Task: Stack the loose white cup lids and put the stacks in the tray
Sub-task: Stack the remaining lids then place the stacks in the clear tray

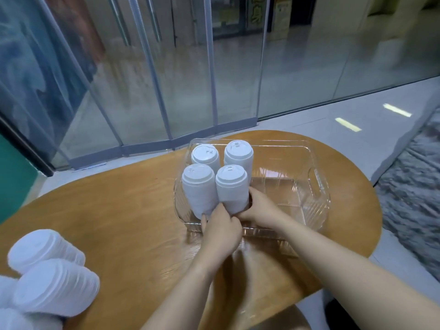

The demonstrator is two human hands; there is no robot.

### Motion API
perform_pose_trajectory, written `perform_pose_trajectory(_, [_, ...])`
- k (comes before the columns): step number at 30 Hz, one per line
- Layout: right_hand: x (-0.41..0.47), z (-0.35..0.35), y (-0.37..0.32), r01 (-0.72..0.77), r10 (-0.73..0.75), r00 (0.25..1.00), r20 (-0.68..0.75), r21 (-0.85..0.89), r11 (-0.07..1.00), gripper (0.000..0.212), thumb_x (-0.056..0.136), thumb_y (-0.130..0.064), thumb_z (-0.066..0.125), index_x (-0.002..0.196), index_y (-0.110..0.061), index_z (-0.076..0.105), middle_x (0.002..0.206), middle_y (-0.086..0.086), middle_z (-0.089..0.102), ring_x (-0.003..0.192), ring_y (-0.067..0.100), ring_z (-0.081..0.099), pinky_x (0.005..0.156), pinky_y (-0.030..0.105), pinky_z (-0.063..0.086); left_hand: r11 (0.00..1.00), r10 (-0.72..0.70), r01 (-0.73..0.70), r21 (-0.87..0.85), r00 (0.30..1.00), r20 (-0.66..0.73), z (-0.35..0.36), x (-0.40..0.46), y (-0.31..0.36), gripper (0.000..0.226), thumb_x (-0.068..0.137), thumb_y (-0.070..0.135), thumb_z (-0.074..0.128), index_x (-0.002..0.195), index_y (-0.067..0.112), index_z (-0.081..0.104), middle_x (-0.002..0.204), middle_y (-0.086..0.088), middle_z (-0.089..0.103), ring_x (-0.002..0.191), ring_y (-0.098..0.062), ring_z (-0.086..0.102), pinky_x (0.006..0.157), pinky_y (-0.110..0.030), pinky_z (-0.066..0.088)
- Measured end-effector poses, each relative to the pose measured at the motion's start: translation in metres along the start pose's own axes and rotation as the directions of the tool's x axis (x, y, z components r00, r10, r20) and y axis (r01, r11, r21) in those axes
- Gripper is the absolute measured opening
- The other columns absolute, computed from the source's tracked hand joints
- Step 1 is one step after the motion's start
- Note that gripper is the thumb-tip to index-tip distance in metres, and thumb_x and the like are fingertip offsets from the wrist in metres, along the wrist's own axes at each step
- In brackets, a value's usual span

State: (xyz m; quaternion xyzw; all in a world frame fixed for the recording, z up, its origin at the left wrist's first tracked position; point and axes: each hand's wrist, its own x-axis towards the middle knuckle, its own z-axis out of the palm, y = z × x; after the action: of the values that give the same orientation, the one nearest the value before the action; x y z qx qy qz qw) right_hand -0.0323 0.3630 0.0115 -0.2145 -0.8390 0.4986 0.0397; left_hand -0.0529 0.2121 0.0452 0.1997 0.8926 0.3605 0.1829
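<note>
A clear plastic tray stands on the round wooden table. Several upright stacks of white cup lids fill its left half. Both hands hold the near right stack low down: my left hand grips its base from the front and my right hand wraps it from the right side. The near left stack touches it. Two more stacks stand behind. The stack's foot is hidden by my fingers.
Two lid stacks lie on their sides at the table's near left edge, with more white lids at the frame corner. The tray's right half holds nothing. Glass walls stand beyond the table.
</note>
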Motion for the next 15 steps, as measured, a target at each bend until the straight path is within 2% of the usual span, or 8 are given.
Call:
perform_pose_trajectory(2, [-0.001, 0.001, -0.004, 0.005, -0.006, 1.0, -0.01, -0.055, 0.998, 0.062, 0.048, -0.044, 0.088, 0.104, -0.042, 0.062, 0.121, -0.007, 0.072, 0.121, 0.015, 0.062, 0.1, 0.045, 0.054, 1.0, 0.012, -0.012, 0.012, 1.0, -0.005, 0.001, 0.001, -0.003, 0.032, 0.092, 0.006, 0.044, 0.118, 0.019, 0.055, 0.126, 0.0, 0.063, 0.128, -0.028, 0.046, 0.12, -0.042, 0.022])
perform_pose_trajectory(5, [-0.001, 0.002, -0.014, 0.006, -0.008, 1.0, -0.012, -0.155, 0.988, 0.055, 0.058, -0.036, 0.093, 0.104, -0.037, 0.064, 0.119, -0.002, 0.074, 0.12, 0.02, 0.063, 0.099, 0.042, 0.053, 0.999, 0.023, -0.022, 0.046, 0.999, -0.029, -0.002, -0.001, -0.006, 0.026, 0.093, 0.007, 0.044, 0.115, 0.015, 0.057, 0.122, -0.004, 0.065, 0.123, -0.03, 0.05, 0.111, -0.036, 0.031])
perform_pose_trajectory(10, [-0.002, 0.006, -0.018, -0.055, 0.043, 0.998, -0.046, -0.301, 0.952, 0.065, 0.043, -0.065, 0.078, 0.099, -0.034, 0.066, 0.106, -0.006, 0.075, 0.102, 0.024, 0.069, 0.085, 0.039, 0.058, 0.995, 0.068, -0.065, 0.07, 0.997, -0.045, -0.009, -0.009, -0.01, 0.019, 0.093, 0.004, 0.045, 0.101, 0.019, 0.053, 0.116, -0.008, 0.064, 0.116, -0.032, 0.05, 0.102, -0.034, 0.038])
perform_pose_trajectory(13, [-0.008, 0.0, -0.022, -0.071, 0.068, 0.997, -0.021, -0.326, 0.943, 0.063, 0.047, -0.057, 0.084, 0.101, -0.033, 0.064, 0.108, -0.005, 0.075, 0.099, 0.022, 0.07, 0.083, 0.041, 0.06, 0.996, 0.071, -0.069, 0.049, 0.997, -0.033, -0.014, -0.014, -0.023, 0.014, 0.091, 0.009, 0.046, 0.093, 0.018, 0.057, 0.102, -0.002, 0.063, 0.109, -0.03, 0.053, 0.087, -0.033, 0.039])
perform_pose_trajectory(15, [-0.016, -0.011, -0.027, -0.078, 0.076, 0.997, -0.02, -0.336, 0.938, 0.072, 0.047, -0.055, 0.089, 0.11, -0.031, 0.062, 0.115, -0.005, 0.072, 0.102, 0.019, 0.068, 0.084, 0.039, 0.059, 0.996, 0.086, -0.087, -0.014, 0.996, -0.034, -0.021, -0.021, -0.035, 0.022, 0.092, 0.01, 0.048, 0.103, 0.019, 0.065, 0.109, -0.001, 0.069, 0.11, -0.027, 0.06, 0.088, -0.032, 0.044])
